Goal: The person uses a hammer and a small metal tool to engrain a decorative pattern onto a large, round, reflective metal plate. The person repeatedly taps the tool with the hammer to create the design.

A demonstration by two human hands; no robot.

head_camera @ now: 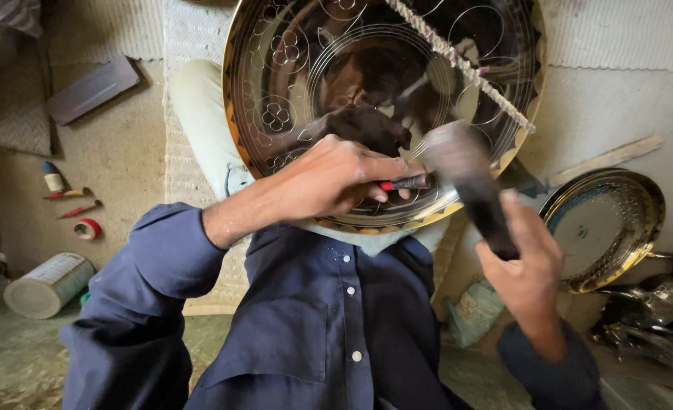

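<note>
The dusty beige floor (116, 159) carries a white cylindrical tin can (48, 285); beyond it lie a red tape roll (87, 228) and a flat grey slab (92, 89).

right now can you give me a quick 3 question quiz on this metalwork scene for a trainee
1. True or false: the left hand pinches a slim red-tipped tool against the big engraved tray.
2. What does the right hand grip? A) dark-handled hammer B) paintbrush C) pliers
3. On which side of the picture does the smaller round tray lie?

Key: 1 true; 2 A; 3 the right side.
</note>
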